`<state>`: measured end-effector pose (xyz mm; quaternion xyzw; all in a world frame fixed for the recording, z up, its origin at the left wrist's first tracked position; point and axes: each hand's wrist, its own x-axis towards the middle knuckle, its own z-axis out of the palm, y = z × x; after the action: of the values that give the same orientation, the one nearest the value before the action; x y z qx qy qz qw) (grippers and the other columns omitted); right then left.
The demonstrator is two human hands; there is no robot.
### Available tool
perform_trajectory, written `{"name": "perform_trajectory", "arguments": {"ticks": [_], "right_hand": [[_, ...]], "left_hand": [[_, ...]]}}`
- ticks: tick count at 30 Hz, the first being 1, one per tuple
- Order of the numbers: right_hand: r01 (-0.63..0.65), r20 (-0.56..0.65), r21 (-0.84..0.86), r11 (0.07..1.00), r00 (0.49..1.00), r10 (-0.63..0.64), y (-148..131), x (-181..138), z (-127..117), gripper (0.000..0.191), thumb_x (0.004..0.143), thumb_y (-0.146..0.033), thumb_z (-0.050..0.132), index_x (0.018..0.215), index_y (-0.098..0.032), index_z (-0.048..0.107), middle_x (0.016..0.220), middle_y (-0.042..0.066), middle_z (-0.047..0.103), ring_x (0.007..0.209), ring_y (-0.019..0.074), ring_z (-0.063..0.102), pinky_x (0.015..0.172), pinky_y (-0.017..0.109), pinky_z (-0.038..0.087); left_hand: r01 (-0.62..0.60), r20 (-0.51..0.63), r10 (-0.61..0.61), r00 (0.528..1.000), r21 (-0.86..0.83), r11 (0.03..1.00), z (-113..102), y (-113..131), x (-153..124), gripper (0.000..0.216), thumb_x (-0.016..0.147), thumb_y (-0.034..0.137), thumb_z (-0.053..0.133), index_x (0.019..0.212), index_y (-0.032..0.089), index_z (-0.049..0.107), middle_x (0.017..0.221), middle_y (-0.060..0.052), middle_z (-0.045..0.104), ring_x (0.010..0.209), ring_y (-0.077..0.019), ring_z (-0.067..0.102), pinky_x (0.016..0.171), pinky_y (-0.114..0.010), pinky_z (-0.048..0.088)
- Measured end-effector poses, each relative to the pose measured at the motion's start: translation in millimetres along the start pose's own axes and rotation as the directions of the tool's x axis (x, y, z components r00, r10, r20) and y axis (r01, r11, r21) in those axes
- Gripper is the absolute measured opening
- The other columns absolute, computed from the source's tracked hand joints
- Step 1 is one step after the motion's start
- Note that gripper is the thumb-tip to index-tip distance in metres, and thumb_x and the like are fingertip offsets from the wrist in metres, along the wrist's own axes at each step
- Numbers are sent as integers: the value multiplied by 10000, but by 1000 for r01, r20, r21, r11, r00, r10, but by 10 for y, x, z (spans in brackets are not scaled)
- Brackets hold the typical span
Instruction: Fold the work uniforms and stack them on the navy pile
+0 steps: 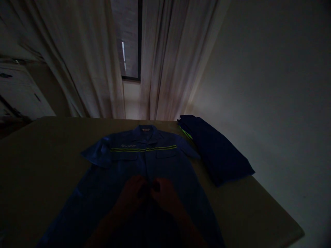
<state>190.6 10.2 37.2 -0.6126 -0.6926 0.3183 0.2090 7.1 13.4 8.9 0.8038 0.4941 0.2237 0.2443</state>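
A blue short-sleeved work shirt (pixel 124 165) lies spread face up, its collar away from me. Two yellow-green stripes cross its chest above two flap pockets, and pale lettering sits on the left side. Over the front placket, my left hand (pixel 134 191) is closed with fingers pinched at the shirt's middle. Close beside it, my right hand (pixel 162 191) pinches the opposite side of the same front edge. The light is dim, so any button between the fingertips is hidden.
Folded dark blue clothing (pixel 217 148) with a bright green edge lies right of the shirt, near the wall (pixel 279 120). The table (pixel 31 165) ends at a right edge. Behind it hang curtains (pixel 170 62) beside a narrow window (pixel 126 38); a white cabinet (pixel 23 89) stands far left.
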Motion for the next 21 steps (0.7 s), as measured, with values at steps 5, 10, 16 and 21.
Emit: {"name": "perform_trajectory", "arguments": {"ticks": [5,10,16,21], "right_hand": [[-27,24,45,999,999,26,-18,11,-26,35,816,-182,722,833,-166,748,780,17,725,710,135,607,619,236,336],[-40,1,-14,999,999,40,-35,15,-30,88,840,-261,742,844,-174,751,800,33,745,718,150,627,629,246,346],[-25,10,-54,998,1000,25,-74,5,10,112,864,-286,716,888,-177,723,825,36,748,737,154,648,616,247,325],[-39,-72,-229,973,997,24,-85,-46,114,89,891,-275,664,911,-191,687,870,56,742,791,186,665,635,279,311]], "left_hand": [[-63,-6,64,998,62,996,94,-23,-23,204,944,79,462,938,209,619,1008,-58,654,953,-213,602,878,-366,484],[-114,25,111,994,205,972,230,-102,-33,265,927,43,400,962,201,611,977,-70,656,923,-230,602,883,-396,486],[-58,40,54,998,112,992,189,-78,-50,256,961,85,364,964,204,590,976,-75,656,895,-212,611,816,-355,478],[-9,20,9,1000,46,999,157,-36,-68,194,972,123,416,962,220,584,994,-66,666,928,-205,621,841,-345,472]]}}
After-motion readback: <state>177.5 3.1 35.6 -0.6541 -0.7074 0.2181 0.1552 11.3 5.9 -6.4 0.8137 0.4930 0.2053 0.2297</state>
